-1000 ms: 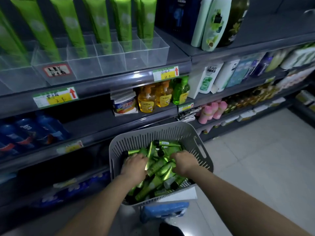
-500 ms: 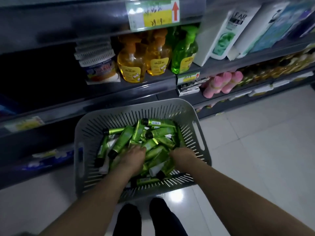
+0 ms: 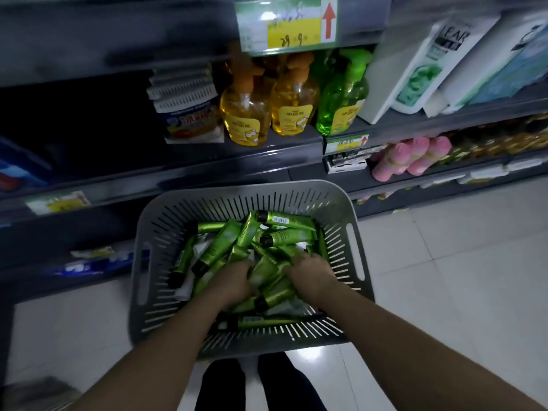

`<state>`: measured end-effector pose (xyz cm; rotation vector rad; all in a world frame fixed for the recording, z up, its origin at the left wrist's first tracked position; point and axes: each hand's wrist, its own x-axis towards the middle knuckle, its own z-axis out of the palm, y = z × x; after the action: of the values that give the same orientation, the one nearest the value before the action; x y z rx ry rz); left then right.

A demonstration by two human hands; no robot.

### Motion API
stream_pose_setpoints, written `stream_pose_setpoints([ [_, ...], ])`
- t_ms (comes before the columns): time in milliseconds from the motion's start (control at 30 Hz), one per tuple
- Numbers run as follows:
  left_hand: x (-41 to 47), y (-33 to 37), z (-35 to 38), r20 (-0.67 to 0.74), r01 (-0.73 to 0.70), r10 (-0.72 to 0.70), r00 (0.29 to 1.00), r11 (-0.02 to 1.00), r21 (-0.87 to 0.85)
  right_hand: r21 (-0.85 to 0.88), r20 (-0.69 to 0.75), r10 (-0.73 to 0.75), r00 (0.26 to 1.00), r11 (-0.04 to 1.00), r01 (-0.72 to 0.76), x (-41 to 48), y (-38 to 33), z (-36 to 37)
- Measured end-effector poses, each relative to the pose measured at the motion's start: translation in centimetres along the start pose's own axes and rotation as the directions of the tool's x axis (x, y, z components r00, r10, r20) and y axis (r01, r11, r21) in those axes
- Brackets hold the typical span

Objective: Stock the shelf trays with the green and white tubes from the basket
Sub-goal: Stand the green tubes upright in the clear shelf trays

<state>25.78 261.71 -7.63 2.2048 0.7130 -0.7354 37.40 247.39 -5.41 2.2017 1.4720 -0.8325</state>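
A grey slotted basket sits in front of my legs, holding a loose heap of several green tubes with black caps and some white tubes beneath. Both hands are down in the heap. My left hand has its fingers curled into the tubes at the middle of the pile. My right hand digs in beside it, fingers curled round tubes. The fingertips of both are hidden among the tubes. The shelf trays are out of view.
Dark shelves stand right behind the basket. Yellow pump bottles and a green pump bottle sit on the shelf above it, white refill packs to the right, pink bottles lower down. Pale floor tiles spread out on the right.
The view has dropped from the upper tray shelf down to the basket. Both hands have stayed in the heap and worked deeper among the tubes.
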Motion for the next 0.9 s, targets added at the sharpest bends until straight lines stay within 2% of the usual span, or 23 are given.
stream_pose_setpoints([
  [100,-1.5,0.3,-2.3,-0.068,-0.013,0.002,0.998,0.986,-0.169,0.178,-0.012,-0.039,0.999,0.983,0.040,-0.4,-0.5,-2.8],
  [200,-3.6,0.7,-4.6,-0.172,-0.048,0.010,0.985,0.975,-0.215,0.427,-0.057,0.002,0.998,0.904,0.022,-1.0,-1.1,-5.6],
  [333,-6.4,0.4,-7.1,-0.285,-0.130,0.049,0.957,0.954,-0.271,0.717,-0.120,0.125,0.985,0.697,-0.001,-1.9,-3.1,-8.6],
  [433,-8.7,-0.4,-9.0,-0.352,-0.150,0.043,0.935,0.948,-0.281,0.886,-0.160,0.187,0.969,0.461,0.057,-2.5,-5.2,-10.6],
  [533,-11.6,-1.9,-11.0,-0.408,-0.152,0.014,0.913,0.939,-0.310,0.943,-0.220,0.234,0.947,0.299,0.145,-4.3,-8.4,-13.3],
  [700,-17.3,-4.0,-14.4,-0.531,-0.323,0.058,0.845,0.848,-0.420,0.936,-0.335,0.321,0.886,0.217,0.276,-6.1,-13.4,-16.5],
  [833,-21.8,-6.6,-17.4,-0.562,-0.396,0.043,0.826,0.754,-0.525,0.902,-0.431,0.321,0.843,0.131,0.411,-8.0,-17.6,-19.2],
  [900,-23.9,-7.6,-18.9,-0.574,-0.432,0.053,0.817,0.715,-0.549,0.874,-0.485,0.310,0.818,0.132,0.468,-8.9,-19.5,-20.7],
])
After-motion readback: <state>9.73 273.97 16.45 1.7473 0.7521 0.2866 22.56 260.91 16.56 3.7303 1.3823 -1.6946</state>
